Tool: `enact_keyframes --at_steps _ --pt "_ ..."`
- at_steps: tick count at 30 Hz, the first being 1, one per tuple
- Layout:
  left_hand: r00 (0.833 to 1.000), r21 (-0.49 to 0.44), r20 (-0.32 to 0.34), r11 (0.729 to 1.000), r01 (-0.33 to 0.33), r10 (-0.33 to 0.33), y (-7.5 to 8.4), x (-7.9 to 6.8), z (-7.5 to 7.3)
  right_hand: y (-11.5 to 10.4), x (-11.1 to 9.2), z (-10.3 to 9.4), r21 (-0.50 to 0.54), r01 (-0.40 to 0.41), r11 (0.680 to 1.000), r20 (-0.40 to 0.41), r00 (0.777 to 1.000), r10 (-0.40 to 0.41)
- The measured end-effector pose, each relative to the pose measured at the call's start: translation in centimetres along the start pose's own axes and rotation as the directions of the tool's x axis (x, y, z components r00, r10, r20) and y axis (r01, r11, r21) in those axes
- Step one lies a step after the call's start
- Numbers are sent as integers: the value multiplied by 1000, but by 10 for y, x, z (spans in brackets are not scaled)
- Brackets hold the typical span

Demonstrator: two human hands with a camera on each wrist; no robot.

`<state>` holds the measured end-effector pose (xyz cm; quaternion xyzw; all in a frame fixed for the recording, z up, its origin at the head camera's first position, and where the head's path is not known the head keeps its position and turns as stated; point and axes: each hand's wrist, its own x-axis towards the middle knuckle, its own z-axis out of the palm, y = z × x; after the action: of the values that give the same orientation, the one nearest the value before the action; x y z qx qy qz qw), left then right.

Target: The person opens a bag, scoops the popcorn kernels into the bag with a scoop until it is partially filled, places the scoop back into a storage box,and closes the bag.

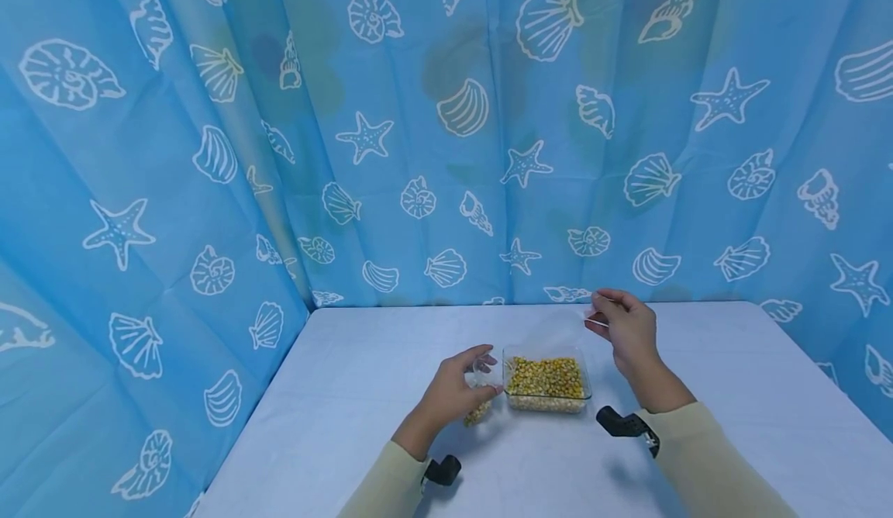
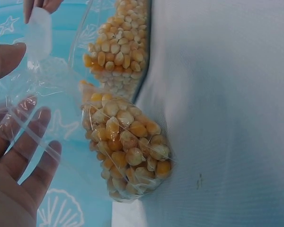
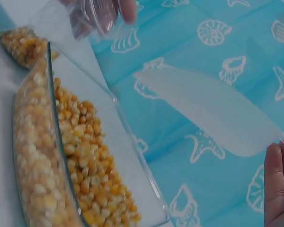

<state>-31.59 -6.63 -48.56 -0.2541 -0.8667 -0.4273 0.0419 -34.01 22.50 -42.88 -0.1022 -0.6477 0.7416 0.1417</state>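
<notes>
My left hand (image 1: 449, 386) holds a clear plastic bag (image 2: 128, 146) by its upper part, thumb apart from the spread, bent fingers. Yellow and pale corn kernels fill the bag's lower end, low over the table. Just right of it stands a clear rectangular container (image 3: 125, 165) with many loose corn kernels (image 1: 544, 378) inside. Beyond the container's right back corner, my right hand (image 1: 628, 332) pinches the end of a translucent white scoop (image 3: 208, 109). Its blade reaches left toward the bag, raised above the container's level; no kernels show on it. In the head view the blade is very faint.
A white-covered table (image 1: 349, 409) lies under everything. Blue curtains (image 1: 418, 153) with white shell and starfish prints hang behind it and on the left. A dark wrist mount (image 1: 621, 423) sits at the right sleeve, another (image 1: 443, 471) at the left.
</notes>
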Motion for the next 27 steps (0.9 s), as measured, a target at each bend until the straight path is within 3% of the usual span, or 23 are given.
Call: enact_keyframes --at_steps 9,15,22,27 --pt "1000 0 -5 1000 9 -9 0 -1 1 17 4 -12 -148 12 989 -51 999 -20" --pt "1000 0 -5 1000 7 -7 0 -1 1 22 3 -19 -270 74 960 -65 993 -95" --pt "1000 -8 4 1000 20 -20 1 -1 1 13 -3 -19 -449 190 873 -32 973 -229" --pt "1000 -5 10 1000 26 -26 2 -2 0 8 -10 -13 -539 329 776 43 930 -365"
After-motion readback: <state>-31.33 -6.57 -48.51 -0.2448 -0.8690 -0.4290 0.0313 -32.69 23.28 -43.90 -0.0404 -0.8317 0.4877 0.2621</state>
